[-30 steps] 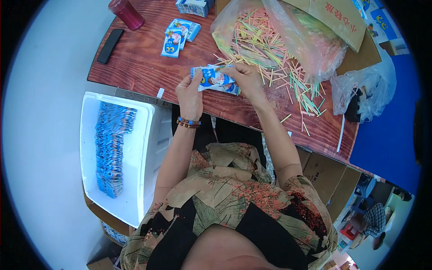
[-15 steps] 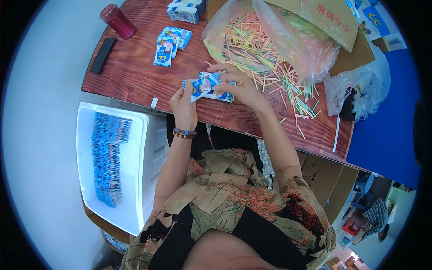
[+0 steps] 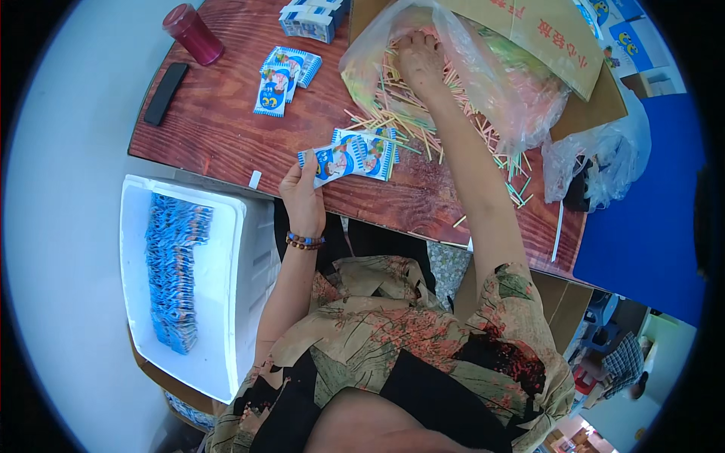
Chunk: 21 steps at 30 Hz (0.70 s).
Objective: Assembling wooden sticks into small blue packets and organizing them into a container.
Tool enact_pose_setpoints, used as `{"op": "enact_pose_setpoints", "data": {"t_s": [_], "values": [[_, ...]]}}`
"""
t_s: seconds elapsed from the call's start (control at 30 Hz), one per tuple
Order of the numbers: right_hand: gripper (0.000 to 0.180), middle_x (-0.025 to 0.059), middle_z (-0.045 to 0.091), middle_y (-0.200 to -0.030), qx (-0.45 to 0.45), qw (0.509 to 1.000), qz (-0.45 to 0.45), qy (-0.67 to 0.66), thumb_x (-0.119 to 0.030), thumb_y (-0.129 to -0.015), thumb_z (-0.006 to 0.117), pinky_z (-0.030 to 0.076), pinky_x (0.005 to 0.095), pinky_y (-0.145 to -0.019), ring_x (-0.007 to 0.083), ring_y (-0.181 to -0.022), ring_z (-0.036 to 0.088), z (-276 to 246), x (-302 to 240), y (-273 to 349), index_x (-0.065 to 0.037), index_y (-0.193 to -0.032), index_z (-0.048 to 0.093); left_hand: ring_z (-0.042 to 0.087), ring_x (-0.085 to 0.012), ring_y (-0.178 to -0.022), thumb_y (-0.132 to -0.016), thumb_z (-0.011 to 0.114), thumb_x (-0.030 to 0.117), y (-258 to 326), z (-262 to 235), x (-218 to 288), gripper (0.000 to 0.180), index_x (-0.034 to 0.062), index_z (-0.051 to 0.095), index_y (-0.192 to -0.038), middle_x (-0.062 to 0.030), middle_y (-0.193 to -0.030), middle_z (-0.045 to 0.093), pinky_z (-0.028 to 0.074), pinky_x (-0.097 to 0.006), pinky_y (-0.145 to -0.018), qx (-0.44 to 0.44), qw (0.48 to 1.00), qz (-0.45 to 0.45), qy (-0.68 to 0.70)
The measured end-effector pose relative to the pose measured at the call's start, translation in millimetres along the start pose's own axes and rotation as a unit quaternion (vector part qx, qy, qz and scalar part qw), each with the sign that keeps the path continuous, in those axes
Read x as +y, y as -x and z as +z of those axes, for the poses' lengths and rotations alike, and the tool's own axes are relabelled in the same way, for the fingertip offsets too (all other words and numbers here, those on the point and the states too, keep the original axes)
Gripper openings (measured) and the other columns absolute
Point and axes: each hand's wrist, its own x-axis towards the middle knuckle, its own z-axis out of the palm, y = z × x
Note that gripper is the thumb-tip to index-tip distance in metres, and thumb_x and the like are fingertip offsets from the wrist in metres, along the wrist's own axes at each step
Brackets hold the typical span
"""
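Note:
My left hand is closed on the near end of a blue-and-white packet, thumb on top. This packet overlaps another blue-and-white packet lying on the table. My right arm stretches forward into an open clear plastic bag. There my right hand has its fingers curled down onto a pile of thin pastel sticks; the fingertips are hidden among them. Many sticks, pink, yellow and green, spill from the bag's mouth toward me.
More packets and a blue-white box lie farther left. Near the table edge are a red-filled jar and a black object. A white foam box holds rows of blue packets. A cardboard box surrounds the bag.
My right hand has left the packets and moved far forward into the bag of sticks. My left hand still holds a packet, now apart from the right hand.

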Motion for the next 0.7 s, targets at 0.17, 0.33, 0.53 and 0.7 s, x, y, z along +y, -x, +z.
{"op": "enact_pose_setpoints", "data": {"t_s": [0.17,0.33,0.53,0.7], "values": [[0.035,0.0167,0.055,-0.11,0.014,0.999,-0.035,0.037,-0.021,-0.079,0.052,0.034,0.0474,-0.088,0.0331,-0.1,0.05,8,-1,5,0.0,-0.107,0.06,0.062,-0.0073,-0.08,-0.092,0.06,0.014,-2,-7,1,0.015,-0.0004,0.066,-0.093,-0.0032,-0.09,0.066,0.05,-0.023,-0.072,-0.008,1.0,0.003,0.001],[0.036,0.0161,0.053,-0.113,0.007,0.999,-0.046,0.009,-0.024,-0.083,0.053,0.031,0.0484,-0.09,0.0324,-0.106,0.045,5,5,12,0.0,-0.11,0.058,0.062,-0.0075,-0.08,-0.091,0.059,0.012,-4,-6,-1,0.015,-0.0012,0.066,-0.095,-0.0042,-0.091,0.066,0.051,-0.023,-0.071,-0.008,1.0,0.005,0.011],[0.035,0.0163,0.051,-0.122,-0.101,0.979,0.058,-0.168,-0.024,-0.089,0.05,0.029,0.0511,-0.093,0.0346,-0.117,0.041,-20,5,12,0.0,-0.114,0.056,0.062,-0.0069,-0.079,-0.091,0.059,0.011,-4,-7,-1,0.015,-0.0021,0.065,-0.096,-0.0045,-0.091,0.066,0.05,-0.022,-0.071,-0.012,1.0,-0.003,0.017],[0.034,0.0188,0.059,-0.103,-0.054,0.96,0.082,-0.263,-0.024,-0.09,0.048,0.039,0.0488,-0.083,0.0343,-0.1,0.053,-37,8,17,0.001,-0.113,0.054,0.062,-0.007,-0.078,-0.091,0.06,0.011,-3,-5,0,0.015,-0.0021,0.065,-0.097,-0.0046,-0.091,0.066,0.05,-0.021,-0.071,-0.005,1.0,-0.003,0.023]]}}
